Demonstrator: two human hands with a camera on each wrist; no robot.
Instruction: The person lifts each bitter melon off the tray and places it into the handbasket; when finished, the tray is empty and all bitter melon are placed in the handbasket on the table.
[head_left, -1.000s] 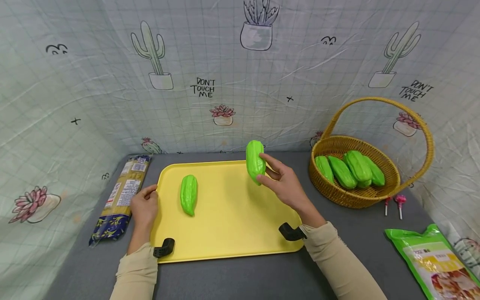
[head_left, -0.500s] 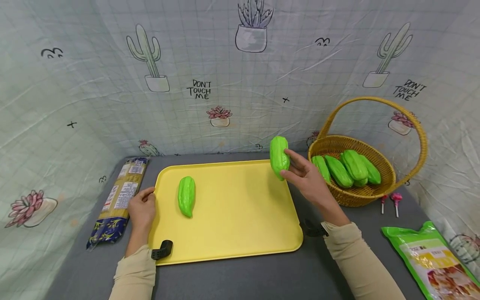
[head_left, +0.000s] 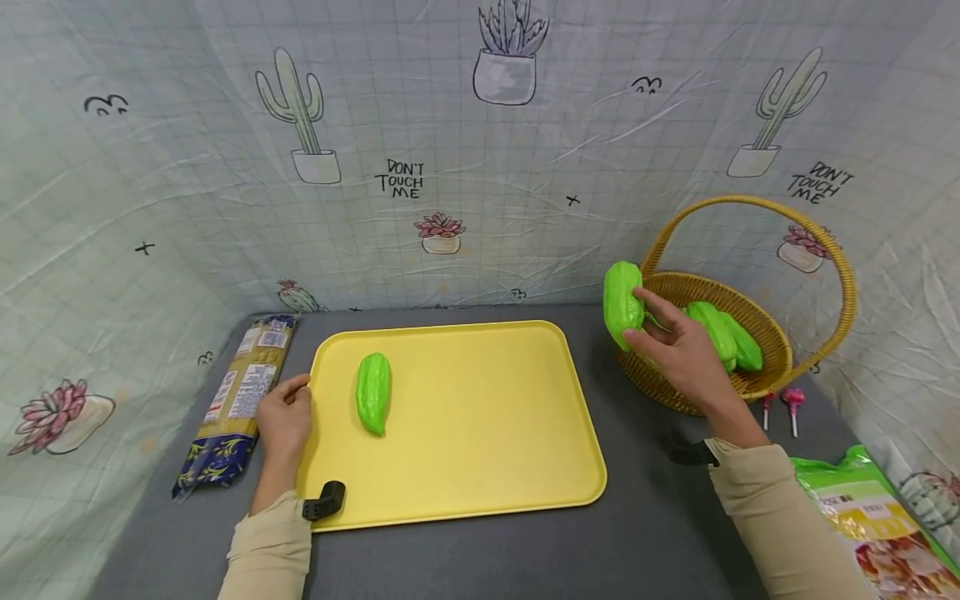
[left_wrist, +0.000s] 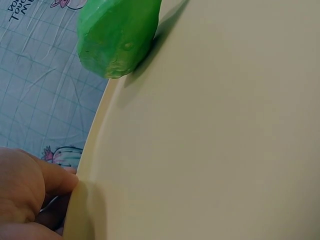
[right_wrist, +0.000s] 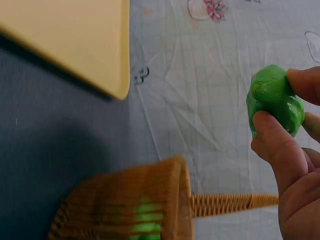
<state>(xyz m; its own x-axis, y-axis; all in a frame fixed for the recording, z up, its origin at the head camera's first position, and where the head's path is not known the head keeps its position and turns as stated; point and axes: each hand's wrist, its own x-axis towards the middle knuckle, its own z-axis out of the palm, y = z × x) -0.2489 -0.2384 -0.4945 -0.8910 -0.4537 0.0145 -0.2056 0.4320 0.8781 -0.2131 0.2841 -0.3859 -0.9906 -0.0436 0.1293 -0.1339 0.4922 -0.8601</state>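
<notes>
My right hand [head_left: 690,354] holds a glossy, ridged green bitter melon [head_left: 622,304] upright between thumb and fingertips, in the air beside the left rim of a wicker basket [head_left: 780,354]. The right wrist view shows that melon end-on, with the thumb and fingers around it. Another bitter melon [head_left: 372,392] lies lengthwise on the left part of a yellow tray [head_left: 487,417]. At the tray's left edge, my left hand [head_left: 285,421] pinches the rim; its thumb and finger show there in the left wrist view. More bitter melons [head_left: 738,337] lie in the basket, partly hidden behind my right hand.
A tall handle [head_left: 843,275] arches over the basket. Left of the tray lies a long noodle packet [head_left: 243,387]. Two lollipops [head_left: 792,398] lie by the basket. A green food bag [head_left: 877,517] sits at the front right, partly covered by my right sleeve.
My right hand has carried the bitter melon rightward from over the tray to the basket's left side. The left hand stays at the tray's edge, and the other melon lies unmoved.
</notes>
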